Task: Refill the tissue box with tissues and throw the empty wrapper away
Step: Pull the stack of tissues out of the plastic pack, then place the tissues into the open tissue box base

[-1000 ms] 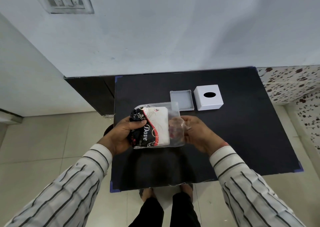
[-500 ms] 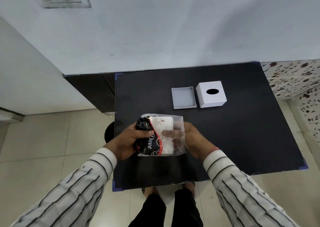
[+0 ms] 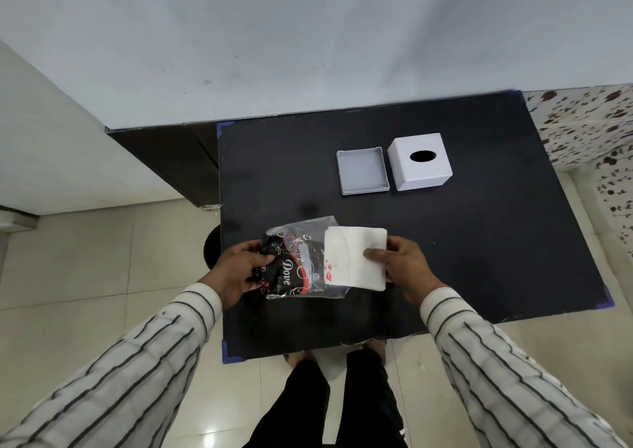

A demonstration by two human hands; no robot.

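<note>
Above the black bench (image 3: pixel 479 242), the left hand (image 3: pixel 236 269) pinches the crinkled black-and-clear plastic wrapper (image 3: pixel 294 266) while the right hand (image 3: pixel 404 266) grips the half-out white tissue stack (image 3: pixel 356 259), which could fan apart if the film snags

Black, matte bench (image 3: pixel 479 249), rectangular, set against a pale wall, with blue tape at its visible corners. Two items rest directly on its far right portion: a shallow grey open tray (image 3: pixel 362 171) and, just beside it on the right, a white cube tissue box (image 3: pixel 420 162) with an oval top opening.
</note>
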